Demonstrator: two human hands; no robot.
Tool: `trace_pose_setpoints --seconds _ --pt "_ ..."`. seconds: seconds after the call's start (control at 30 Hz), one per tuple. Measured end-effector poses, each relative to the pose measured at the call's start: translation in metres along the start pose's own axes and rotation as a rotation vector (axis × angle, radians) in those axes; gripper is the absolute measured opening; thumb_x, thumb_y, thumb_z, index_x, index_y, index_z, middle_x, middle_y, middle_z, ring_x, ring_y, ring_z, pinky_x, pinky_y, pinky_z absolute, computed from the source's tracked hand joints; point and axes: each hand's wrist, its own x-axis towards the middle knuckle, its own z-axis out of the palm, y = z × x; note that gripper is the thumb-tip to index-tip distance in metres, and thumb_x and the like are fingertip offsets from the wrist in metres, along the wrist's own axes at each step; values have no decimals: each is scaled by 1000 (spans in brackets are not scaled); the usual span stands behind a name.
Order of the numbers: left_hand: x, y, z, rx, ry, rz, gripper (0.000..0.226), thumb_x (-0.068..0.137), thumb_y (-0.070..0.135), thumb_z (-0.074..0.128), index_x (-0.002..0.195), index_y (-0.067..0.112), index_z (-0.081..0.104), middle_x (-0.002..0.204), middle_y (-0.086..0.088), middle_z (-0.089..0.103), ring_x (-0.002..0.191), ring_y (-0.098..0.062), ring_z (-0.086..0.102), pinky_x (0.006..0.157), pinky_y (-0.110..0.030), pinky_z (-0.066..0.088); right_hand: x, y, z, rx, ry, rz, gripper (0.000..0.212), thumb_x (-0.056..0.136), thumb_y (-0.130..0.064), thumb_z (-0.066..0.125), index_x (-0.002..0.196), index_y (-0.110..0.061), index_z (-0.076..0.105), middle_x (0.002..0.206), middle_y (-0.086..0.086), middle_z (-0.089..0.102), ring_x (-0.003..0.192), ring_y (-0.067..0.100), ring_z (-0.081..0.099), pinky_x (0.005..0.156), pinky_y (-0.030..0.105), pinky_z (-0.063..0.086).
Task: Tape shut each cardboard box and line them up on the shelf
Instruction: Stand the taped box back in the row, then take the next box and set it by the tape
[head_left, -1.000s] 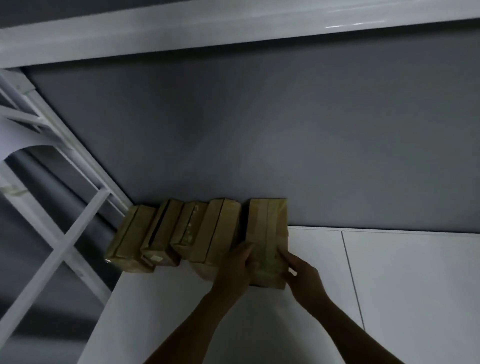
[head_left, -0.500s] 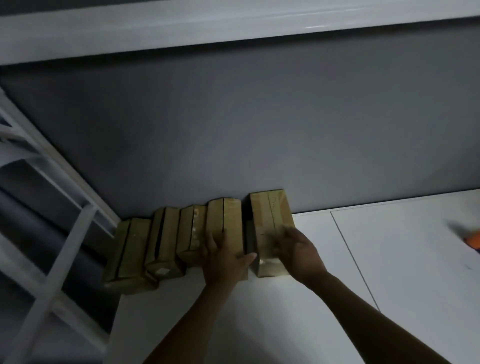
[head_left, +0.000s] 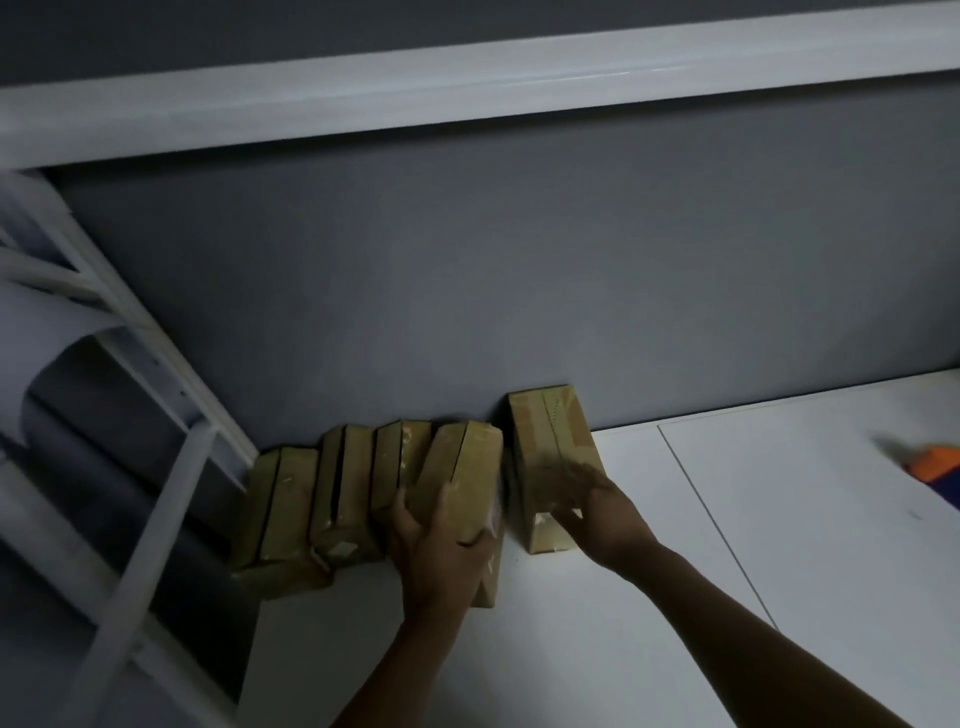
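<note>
Five cardboard boxes (head_left: 343, 499) are standing in a row on the white shelf (head_left: 779, 519), along the grey wall (head_left: 519, 286). My left hand (head_left: 436, 551) is gripping the fourth box (head_left: 470, 467), fingers on its left face and thumb on its right. Its near end is jutting past the fifth box (head_left: 550, 441). My right hand (head_left: 597, 509) is lying on the fifth box, too blurred to tell pinching from pressing flat. Judgement: I am squaring the row. The fourth box wants sliding back flush while the fifth is steadied, closing the gap without tipping either.

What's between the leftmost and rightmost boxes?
Head view: three boxes stand there: second box, third box and fourth box, which the left hand grips.
</note>
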Motion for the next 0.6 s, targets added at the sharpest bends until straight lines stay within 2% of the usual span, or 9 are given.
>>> trace_pose_setpoints --seconds 0.07,0.1,0.2,0.27,0.37,0.47,0.53,0.6 --pt "-12 1 -14 4 80 4 85 65 52 74 140 29 40 149 -7 12 132 -36 30 97 -51 45 -6 -16 -6 158 0 -27 91 73 -86 22 128 -20 54 127 -1 58 116 17 56 96 33 47" --pt "-20 2 -22 -12 116 -7 89 64 51 76 141 26 39 149 -6 12 132 -36 30 98 -51 44 -11 -28 -13 207 -16 -39 90 74 -83 24 129 -18 53 127 2 58 114 18 56 94 29 46" --pt "-46 11 -45 -35 233 16 96 62 49 79 143 18 37 147 -10 19 131 -35 31 100 -50 43 -22 -53 -26 284 -50 -45 63 90 -55 38 141 -18 39 139 7 49 126 25 48 96 26 37" --pt "-64 19 -59 -46 284 59 94 60 49 80 140 17 41 146 -10 23 130 -35 34 97 -51 45 -31 -59 -33 354 -42 -42 58 94 -47 43 144 -20 34 146 5 43 130 24 44 100 27 35" --pt "-94 40 -78 -100 332 115 83 59 47 79 132 17 51 148 -6 23 131 -31 35 96 -48 47 -55 -66 -51 518 -16 -71 58 96 -41 48 146 -19 31 147 -3 39 131 16 42 98 21 31" --pt "-130 71 -92 -121 360 221 79 60 55 70 129 20 55 148 -3 24 132 -26 35 95 -42 48 -91 -61 -78 662 38 -138 51 94 -45 50 141 -30 36 128 -19 45 115 4 46 91 22 34" --pt "-152 93 -93 -174 346 284 78 60 56 68 128 22 56 147 -2 26 133 -22 35 95 -41 49 -114 -43 -95 718 87 -151 48 90 -55 51 134 -38 42 126 -19 54 112 4 52 88 24 41" --pt "-169 115 -89 -205 313 363 76 60 55 69 128 22 56 147 0 27 134 -21 34 97 -39 48 -134 -19 -115 790 130 -137 45 88 -54 53 129 -37 47 121 -17 57 110 2 55 83 19 43"
